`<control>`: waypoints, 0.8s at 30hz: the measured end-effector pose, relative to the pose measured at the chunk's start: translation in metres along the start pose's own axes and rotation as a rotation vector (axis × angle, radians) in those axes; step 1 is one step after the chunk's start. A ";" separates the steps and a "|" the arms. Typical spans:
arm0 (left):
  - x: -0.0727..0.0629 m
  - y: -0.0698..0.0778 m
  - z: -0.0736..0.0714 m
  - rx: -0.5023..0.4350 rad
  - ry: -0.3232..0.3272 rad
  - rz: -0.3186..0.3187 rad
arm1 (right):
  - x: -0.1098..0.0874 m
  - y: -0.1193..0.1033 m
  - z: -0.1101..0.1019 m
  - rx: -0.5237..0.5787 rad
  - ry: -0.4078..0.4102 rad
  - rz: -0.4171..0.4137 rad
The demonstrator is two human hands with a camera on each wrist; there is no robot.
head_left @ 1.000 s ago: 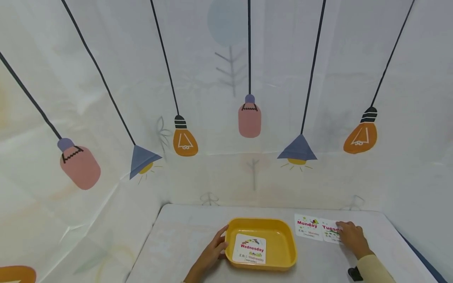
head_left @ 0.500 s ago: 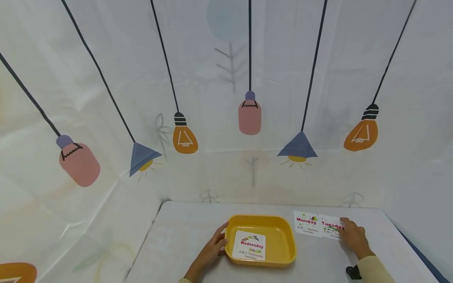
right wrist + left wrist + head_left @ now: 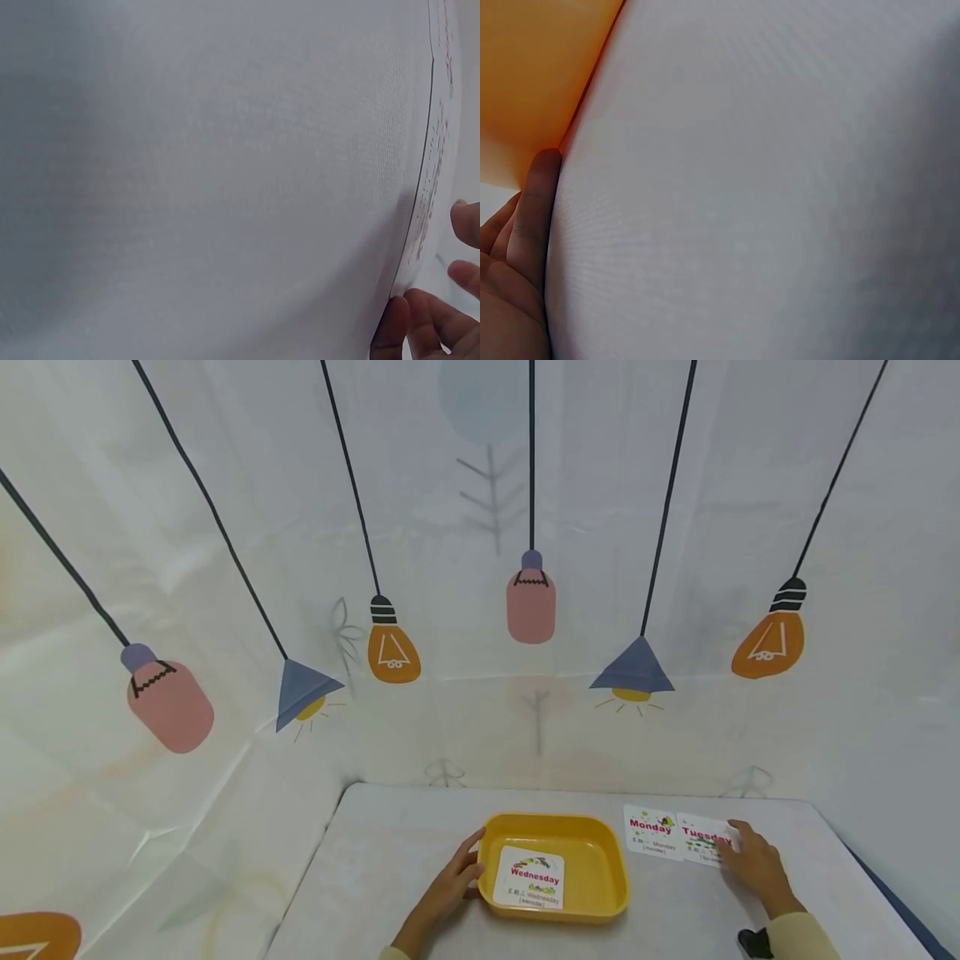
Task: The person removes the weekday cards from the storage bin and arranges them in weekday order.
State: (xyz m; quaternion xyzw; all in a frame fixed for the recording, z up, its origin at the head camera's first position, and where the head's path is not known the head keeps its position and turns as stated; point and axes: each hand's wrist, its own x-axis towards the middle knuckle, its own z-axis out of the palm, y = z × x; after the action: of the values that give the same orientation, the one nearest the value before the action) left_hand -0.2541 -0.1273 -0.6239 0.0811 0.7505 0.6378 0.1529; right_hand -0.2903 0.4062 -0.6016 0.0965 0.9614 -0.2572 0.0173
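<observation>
Right hand [image 3: 757, 864] spread wider, touching right side of Tuesday card [image 3: 699, 845]; left hand [image 3: 450, 885], fingers straight, against yellow tray [image 3: 592, 868]

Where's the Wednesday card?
In the head view, the Wednesday card lies inside the yellow tray, toward its left side, nearest the left hand at the rim.

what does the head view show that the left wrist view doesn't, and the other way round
Only head: the Monday card, Tuesday card, Wednesday card, right hand and lamp drawings. Only left wrist: a close-up of one fingertip where the tray meets the table. Both: the tray, the table and the left hand.
</observation>
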 end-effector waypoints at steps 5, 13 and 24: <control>0.001 0.002 -0.001 -0.001 -0.002 -0.004 | 0.000 -0.001 0.002 0.026 0.002 0.046; 0.000 0.000 0.001 -0.001 0.007 -0.019 | -0.009 -0.001 0.004 0.061 0.030 0.047; -0.003 0.002 0.000 0.010 -0.003 0.025 | -0.019 0.002 0.004 0.079 0.070 0.156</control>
State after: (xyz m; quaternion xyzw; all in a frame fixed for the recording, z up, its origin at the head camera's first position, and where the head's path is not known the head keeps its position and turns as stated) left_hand -0.2511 -0.1278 -0.6217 0.0922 0.7525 0.6357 0.1456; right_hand -0.2712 0.4028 -0.6044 0.1805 0.9400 -0.2894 -0.0002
